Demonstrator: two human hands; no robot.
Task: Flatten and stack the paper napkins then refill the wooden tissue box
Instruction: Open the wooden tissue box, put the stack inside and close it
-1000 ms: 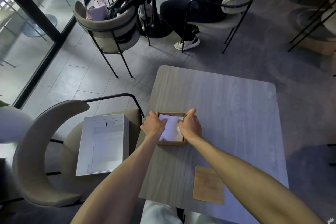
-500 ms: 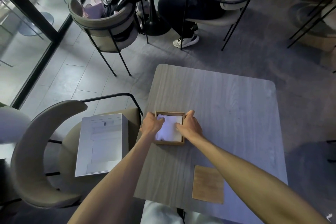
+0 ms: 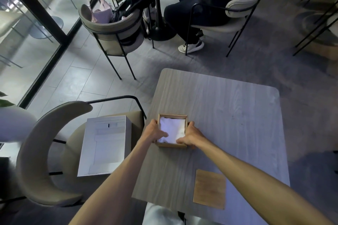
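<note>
The wooden tissue box (image 3: 172, 115) stands lidless on the left part of the grey table (image 3: 228, 107). A stack of white paper napkins (image 3: 173, 129) lies inside it. My left hand (image 3: 152, 133) holds the box's left wall, thumb lying on the napkins near the front left corner. My right hand (image 3: 191, 136) holds the right wall the same way, its thumb on the napkins at the front right corner. The fingers on the outer sides are partly hidden. The flat wooden lid (image 3: 209, 188) lies apart near the table's front edge.
A white carton (image 3: 105, 147) sits on the curved beige chair (image 3: 34, 151) left of the table. Beyond the table stand another chair with bags (image 3: 113, 29) and a seated person (image 3: 206, 3) at a round table. A glass wall runs along the left.
Both hands have slid from on top of the napkins out to the box's sides and front corners, uncovering more of the white stack. The box stays where it was.
</note>
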